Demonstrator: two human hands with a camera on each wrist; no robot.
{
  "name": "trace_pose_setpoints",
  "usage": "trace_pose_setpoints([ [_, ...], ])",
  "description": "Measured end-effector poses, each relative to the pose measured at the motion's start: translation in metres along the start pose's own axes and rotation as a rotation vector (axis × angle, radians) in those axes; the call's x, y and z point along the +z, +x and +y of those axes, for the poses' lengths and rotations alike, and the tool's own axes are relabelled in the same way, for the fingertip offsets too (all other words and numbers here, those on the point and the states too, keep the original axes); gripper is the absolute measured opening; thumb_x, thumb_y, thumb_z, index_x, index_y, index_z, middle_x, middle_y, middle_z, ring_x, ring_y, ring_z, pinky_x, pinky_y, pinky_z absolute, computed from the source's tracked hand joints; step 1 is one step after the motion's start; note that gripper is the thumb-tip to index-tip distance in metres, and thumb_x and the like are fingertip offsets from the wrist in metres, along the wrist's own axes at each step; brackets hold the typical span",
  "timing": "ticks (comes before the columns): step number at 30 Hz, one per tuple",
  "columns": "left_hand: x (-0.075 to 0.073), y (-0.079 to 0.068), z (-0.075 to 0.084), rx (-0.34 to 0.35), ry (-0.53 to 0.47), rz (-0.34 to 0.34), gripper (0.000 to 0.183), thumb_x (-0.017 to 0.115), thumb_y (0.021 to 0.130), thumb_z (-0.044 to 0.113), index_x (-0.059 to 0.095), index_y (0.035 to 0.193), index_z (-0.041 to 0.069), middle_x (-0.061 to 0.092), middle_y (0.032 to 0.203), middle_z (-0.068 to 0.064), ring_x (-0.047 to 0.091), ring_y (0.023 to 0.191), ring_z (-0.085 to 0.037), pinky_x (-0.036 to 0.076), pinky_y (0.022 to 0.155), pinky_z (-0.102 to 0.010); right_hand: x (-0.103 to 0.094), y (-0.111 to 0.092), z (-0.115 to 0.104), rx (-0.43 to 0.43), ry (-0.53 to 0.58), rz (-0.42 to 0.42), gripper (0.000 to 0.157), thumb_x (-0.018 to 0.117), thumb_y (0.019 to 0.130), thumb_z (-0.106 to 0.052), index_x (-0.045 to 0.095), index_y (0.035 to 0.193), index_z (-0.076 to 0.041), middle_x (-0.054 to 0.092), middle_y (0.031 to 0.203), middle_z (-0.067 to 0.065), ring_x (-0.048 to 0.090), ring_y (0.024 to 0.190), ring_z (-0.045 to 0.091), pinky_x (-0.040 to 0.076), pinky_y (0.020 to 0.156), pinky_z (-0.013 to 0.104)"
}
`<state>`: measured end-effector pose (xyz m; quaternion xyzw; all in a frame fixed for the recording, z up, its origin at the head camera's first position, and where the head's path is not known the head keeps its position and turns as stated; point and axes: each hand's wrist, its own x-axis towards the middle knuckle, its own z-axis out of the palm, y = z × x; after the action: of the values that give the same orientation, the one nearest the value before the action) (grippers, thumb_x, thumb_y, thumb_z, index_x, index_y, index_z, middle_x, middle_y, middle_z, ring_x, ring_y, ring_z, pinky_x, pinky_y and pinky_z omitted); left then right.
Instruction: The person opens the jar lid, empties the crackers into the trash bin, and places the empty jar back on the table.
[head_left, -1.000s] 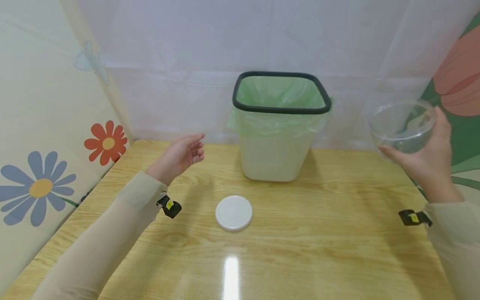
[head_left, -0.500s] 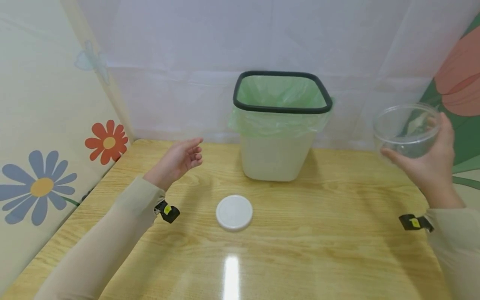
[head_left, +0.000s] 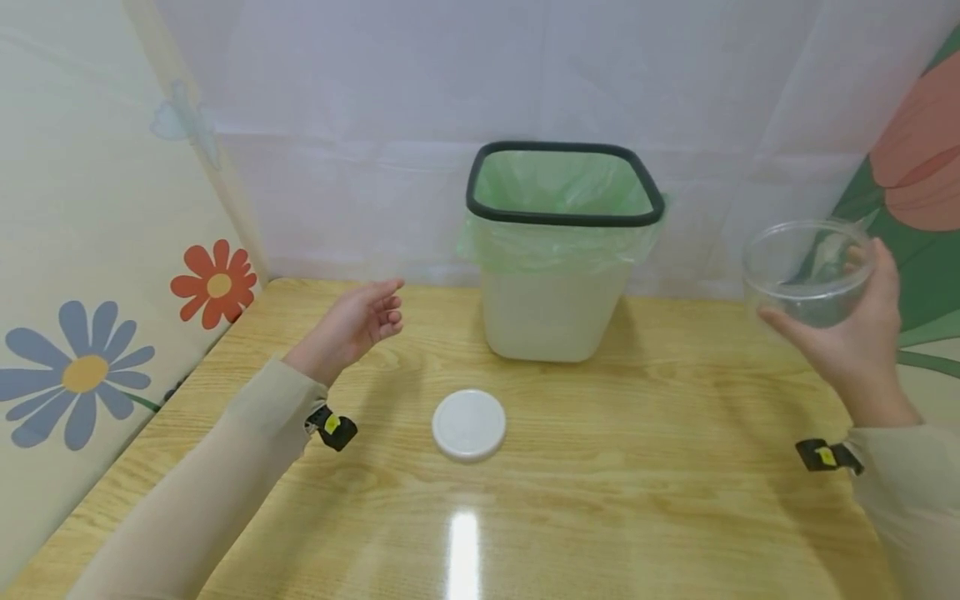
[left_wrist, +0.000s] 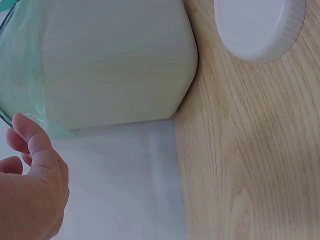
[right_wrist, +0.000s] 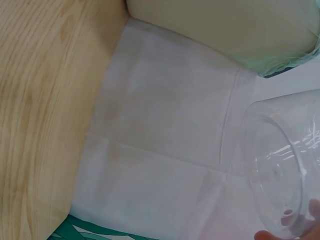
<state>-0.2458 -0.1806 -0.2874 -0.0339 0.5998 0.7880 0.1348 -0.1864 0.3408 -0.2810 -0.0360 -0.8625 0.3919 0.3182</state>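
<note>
At the right, raised above the table, my right hand [head_left: 862, 350] grips a clear plastic jar [head_left: 802, 293]. Its wide mouth faces up, and no lid is on it. The right wrist view shows the jar's transparent base [right_wrist: 275, 172] with fingertips against its side. My left hand [head_left: 348, 329] hovers over the left of the table, fingers loosely curled around nothing. A white round lid [head_left: 468, 425] lies flat on the table between the two arms. Part of its ribbed edge [left_wrist: 280, 54] appears in the left wrist view.
A pale trash bin [head_left: 551, 312] with a black rim [head_left: 562, 219] and a green bag liner [head_left: 558, 187] stands at the table's back middle, against a white cloth backdrop [head_left: 360, 108]. Flower-printed panels [head_left: 82, 208] border both sides of the wood-grain table [head_left: 637, 500].
My right hand has lowered the jar slightly. The left hand has drawn back a little toward the lower left. Lid and bin have stayed in place.
</note>
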Motion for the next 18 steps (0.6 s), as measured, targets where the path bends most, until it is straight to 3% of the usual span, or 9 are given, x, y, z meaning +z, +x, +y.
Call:
trace_pose_setpoints([
  [6, 0.0, -0.001, -0.003, -0.003, 0.009, -0.004, 0.017, 0.047, 0.104, 0.02, 0.049, 0.118, 0.011, 0.051, 0.082, 0.002, 0.048, 0.068, -0.008, 0.05, 0.064, -0.018, 0.002, -0.004, 0.001, -0.003, 0.011, -0.011, 0.113, 0.085, 0.071, -0.011, 0.011, 0.155, -0.028, 0.024, 0.156, 0.009, 0.025, 0.142, 0.027, 0.018, 0.116, 0.041],
  [12, -0.001, -0.004, -0.006, -0.007, 0.002, 0.0, 0.018, 0.048, 0.104, 0.02, 0.048, 0.119, 0.011, 0.051, 0.082, 0.002, 0.048, 0.068, -0.008, 0.05, 0.064, -0.018, 0.006, -0.011, 0.006, -0.019, 0.049, -0.025, 0.11, 0.084, 0.071, -0.01, 0.015, 0.154, -0.029, 0.028, 0.153, 0.008, 0.029, 0.138, 0.022, 0.019, 0.114, 0.031],
  [18, -0.003, -0.006, -0.01, -0.005, -0.02, -0.004, 0.017, 0.047, 0.104, 0.019, 0.048, 0.119, 0.01, 0.052, 0.08, 0.002, 0.049, 0.067, -0.008, 0.05, 0.064, -0.018, 0.012, -0.016, 0.007, -0.058, 0.09, -0.019, 0.109, 0.084, 0.068, -0.003, 0.02, 0.153, -0.028, 0.032, 0.15, 0.01, 0.032, 0.132, 0.018, 0.023, 0.112, 0.029],
])
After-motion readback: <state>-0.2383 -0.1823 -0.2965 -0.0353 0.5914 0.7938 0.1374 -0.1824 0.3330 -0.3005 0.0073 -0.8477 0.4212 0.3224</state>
